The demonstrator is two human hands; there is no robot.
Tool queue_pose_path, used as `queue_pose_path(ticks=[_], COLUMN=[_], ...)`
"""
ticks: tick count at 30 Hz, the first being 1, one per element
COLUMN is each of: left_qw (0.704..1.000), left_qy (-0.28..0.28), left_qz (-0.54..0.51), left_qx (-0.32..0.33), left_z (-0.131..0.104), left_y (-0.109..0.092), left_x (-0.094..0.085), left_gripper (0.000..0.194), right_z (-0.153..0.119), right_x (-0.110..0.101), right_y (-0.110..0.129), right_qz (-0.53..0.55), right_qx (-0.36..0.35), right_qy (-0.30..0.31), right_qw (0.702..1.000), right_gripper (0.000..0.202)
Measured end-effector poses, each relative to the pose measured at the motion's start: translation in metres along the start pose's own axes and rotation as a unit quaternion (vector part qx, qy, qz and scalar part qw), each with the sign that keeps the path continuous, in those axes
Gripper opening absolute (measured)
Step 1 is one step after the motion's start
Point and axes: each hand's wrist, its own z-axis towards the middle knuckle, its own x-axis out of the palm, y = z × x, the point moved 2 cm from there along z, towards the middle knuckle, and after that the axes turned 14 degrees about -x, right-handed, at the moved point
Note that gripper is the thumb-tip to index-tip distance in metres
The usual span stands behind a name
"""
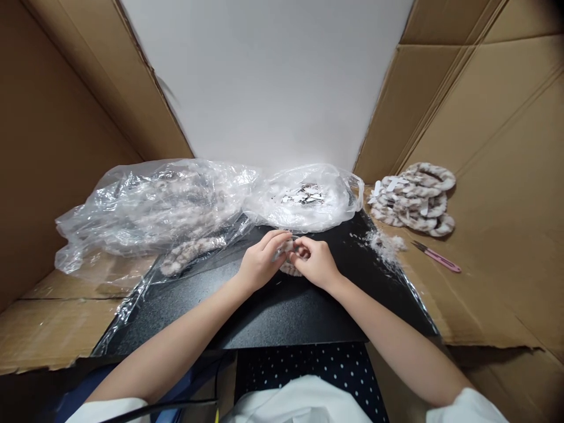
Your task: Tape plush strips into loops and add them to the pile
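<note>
Both hands meet over the middle of the black tabletop, around a fluffy beige-and-white ring (291, 269) that looks like a furry headband. My left hand (263, 258) is closed on its left side, fingers curled over the top. On the other side my right hand (315, 261) pinches it with thumb and fingertips. Most of the ring is hidden behind the fingers, and any small part between the fingertips is too small to make out. Just beyond the hands sits a clear plastic bag (282, 218) of small white-and-metal pieces (304, 194).
At the left, a large clear bag (145, 200) holds fluffy material, with one furry piece (189, 254) near its mouth. Tagged furry rings (414, 200) are piled at the right on cardboard (476, 311). Pink-handled thread snips (438, 257) lie near white fluff (384, 244). Cardboard walls flank the black table (185, 311).
</note>
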Motion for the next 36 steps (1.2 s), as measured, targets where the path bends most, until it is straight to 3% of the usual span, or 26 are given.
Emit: queue_pose_path(ticks=[3, 6, 10, 15, 17, 20, 25, 33, 36], left_qw=[0.988, 0.948, 0.865, 0.737, 0.711, 0.706, 0.713, 0.767, 0.785], left_qy=[0.036, 0.084, 0.108, 0.141, 0.155, 0.157, 0.13, 0.116, 0.125], left_qz=[-0.121, -0.245, -0.393, -0.534, -0.547, -0.538, -0.514, -0.464, -0.453], left_qx=[-0.085, -0.185, -0.293, -0.389, -0.413, -0.434, -0.46, -0.428, -0.403], left_z=[0.002, 0.005, 0.008, 0.004, 0.002, 0.0, 0.0, 0.0, -0.001], left_y=[0.004, 0.008, 0.013, 0.01, 0.008, 0.005, 0.007, 0.008, 0.005], left_x=[-0.001, -0.002, 0.001, 0.009, 0.012, 0.014, 0.012, 0.009, 0.009], left_gripper=[0.034, 0.025, 0.02, 0.026, 0.03, 0.038, 0.059, 0.063, 0.061], right_z=[0.0, 0.001, 0.001, 0.0, -0.001, -0.001, -0.001, 0.001, -0.001], right_x=[-0.004, -0.009, -0.013, -0.014, -0.014, -0.014, -0.015, -0.015, -0.011], right_y=[0.002, 0.001, -0.003, -0.005, -0.004, -0.004, -0.002, 0.003, 0.003], right_qz=[-0.018, -0.021, -0.01, 0.0, -0.007, -0.022, 0.02, 0.108, 0.117], right_qx=[-0.01, -0.02, -0.045, -0.052, -0.047, -0.035, -0.027, -0.057, -0.042], right_qy=[-0.01, -0.014, 0.012, 0.055, 0.065, 0.053, -0.032, 0.031, 0.002], right_qw=[1.0, 0.999, 0.999, 0.997, 0.997, 0.998, 0.999, 0.992, 0.992], right_gripper=[0.006, 0.012, 0.023, 0.032, 0.036, 0.036, 0.014, 0.013, 0.011])
